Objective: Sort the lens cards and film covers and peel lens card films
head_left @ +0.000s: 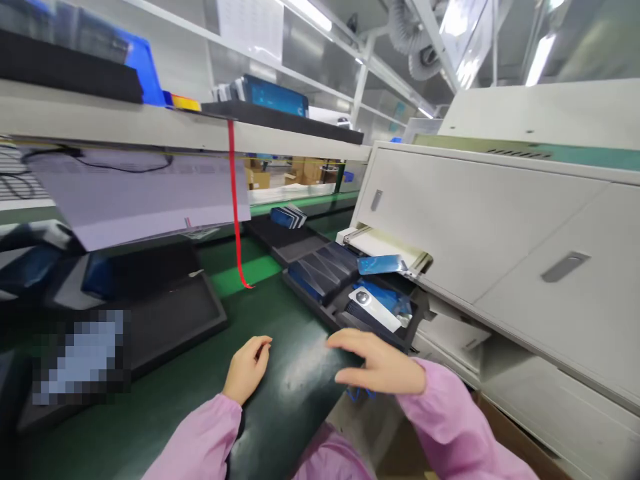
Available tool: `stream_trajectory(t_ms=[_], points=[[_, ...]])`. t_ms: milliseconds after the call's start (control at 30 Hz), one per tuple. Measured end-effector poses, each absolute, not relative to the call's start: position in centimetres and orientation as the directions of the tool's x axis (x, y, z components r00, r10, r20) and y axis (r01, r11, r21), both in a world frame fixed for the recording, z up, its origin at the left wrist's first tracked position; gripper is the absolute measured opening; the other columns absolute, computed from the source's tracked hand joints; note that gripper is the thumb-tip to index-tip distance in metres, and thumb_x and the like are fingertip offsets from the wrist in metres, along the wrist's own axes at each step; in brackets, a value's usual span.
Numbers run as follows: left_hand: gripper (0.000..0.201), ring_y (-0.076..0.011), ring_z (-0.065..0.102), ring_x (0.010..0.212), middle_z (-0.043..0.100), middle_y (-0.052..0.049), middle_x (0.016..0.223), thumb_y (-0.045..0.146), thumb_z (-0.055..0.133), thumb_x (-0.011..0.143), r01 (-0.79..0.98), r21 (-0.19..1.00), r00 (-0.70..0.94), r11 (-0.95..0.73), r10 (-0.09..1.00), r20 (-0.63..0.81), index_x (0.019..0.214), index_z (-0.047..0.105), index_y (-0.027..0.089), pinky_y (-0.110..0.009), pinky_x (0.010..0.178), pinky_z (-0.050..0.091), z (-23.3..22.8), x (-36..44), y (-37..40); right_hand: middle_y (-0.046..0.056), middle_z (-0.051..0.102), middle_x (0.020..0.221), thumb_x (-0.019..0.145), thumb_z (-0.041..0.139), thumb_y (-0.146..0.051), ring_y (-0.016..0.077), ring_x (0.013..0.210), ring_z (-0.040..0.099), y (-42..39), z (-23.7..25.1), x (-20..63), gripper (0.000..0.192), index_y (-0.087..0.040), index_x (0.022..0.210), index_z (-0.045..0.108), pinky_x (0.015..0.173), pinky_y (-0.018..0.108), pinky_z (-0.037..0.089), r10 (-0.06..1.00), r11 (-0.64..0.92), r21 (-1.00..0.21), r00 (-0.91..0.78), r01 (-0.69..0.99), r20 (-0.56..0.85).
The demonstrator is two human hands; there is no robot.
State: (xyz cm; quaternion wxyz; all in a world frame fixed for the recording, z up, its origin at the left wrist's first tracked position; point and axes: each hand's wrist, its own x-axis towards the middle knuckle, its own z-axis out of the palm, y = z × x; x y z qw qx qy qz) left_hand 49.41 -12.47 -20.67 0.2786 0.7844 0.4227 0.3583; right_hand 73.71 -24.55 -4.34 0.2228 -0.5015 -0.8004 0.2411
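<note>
My left hand rests on the green tabletop, fingers loosely curled, holding nothing. My right hand lies flat at the tabletop edge, fingers spread, empty, just short of the black tray of blue panels beside the white machine.

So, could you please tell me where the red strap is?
In the head view the red strap hangs left of centre from the shelf edge, its end on the green belt, left of the black tray.
</note>
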Motion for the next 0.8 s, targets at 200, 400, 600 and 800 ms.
stream_trajectory(t_ms=[200, 400, 600, 800], points=[[0.022, -0.0194, 0.066, 0.075, 0.070, -0.002, 0.090, 0.033, 0.046, 0.084, 0.451, 0.763, 0.432, -0.464, 0.861, 0.268, 0.091, 0.064, 0.022, -0.030, 0.068, 0.052, -21.6, 50.5, -11.1, 0.016, 0.054, 0.127, 0.083, 0.055, -0.019, 0.0254, 0.120, 0.048, -20.5, -4.4, 87.6, 0.047, -0.012, 0.129, 0.047, 0.102, 0.041, 0.037, 0.947, -0.221, 0.021, 0.209, 0.975, 0.242], [0.024, -0.0177, 0.065, 0.074, 0.070, 0.000, 0.089, 0.038, 0.047, 0.085, 0.456, 0.734, 0.467, -0.502, 0.838, 0.283, 0.090, 0.066, 0.024, -0.027, 0.066, 0.053, -21.8, 49.8, -11.9, 0.024, 0.040, 0.139, 0.081, 0.054, -0.008, 0.0310, 0.133, 0.031, -14.3, -5.2, 93.5, 0.054, -0.006, 0.133, 0.040, 0.106, 0.050, 0.023, 0.955, -0.270, 0.187, 0.239, 0.944, 0.175], [0.029, -0.0194, 0.065, 0.084, 0.069, -0.003, 0.095, 0.046, 0.051, 0.083, 0.481, 0.748, 0.448, -0.457, 0.862, 0.239, 0.093, 0.067, 0.024, -0.021, 0.054, 0.052, -22.6, 49.5, -12.0, 0.020, 0.062, 0.109, 0.093, 0.033, -0.013, 0.0273, 0.103, 0.057, -15.6, -8.6, 91.9, 0.033, -0.011, 0.119, 0.053, 0.085, 0.038, 0.042, 0.962, -0.270, 0.194, 0.256, 0.943, 0.098], [0.031, -0.0222, 0.066, 0.084, 0.070, -0.002, 0.095, 0.052, 0.057, 0.075, 0.531, 0.768, 0.387, -0.360, 0.908, 0.158, 0.090, 0.069, 0.027, -0.021, 0.048, 0.051, -22.2, 49.6, -12.0, 0.014, 0.061, 0.098, 0.083, 0.060, -0.040, 0.0284, 0.095, 0.058, -20.4, -13.5, 89.8, 0.030, -0.017, 0.102, 0.063, 0.075, 0.034, 0.045, 0.965, -0.235, 0.081, 0.242, 0.969, -0.100]])
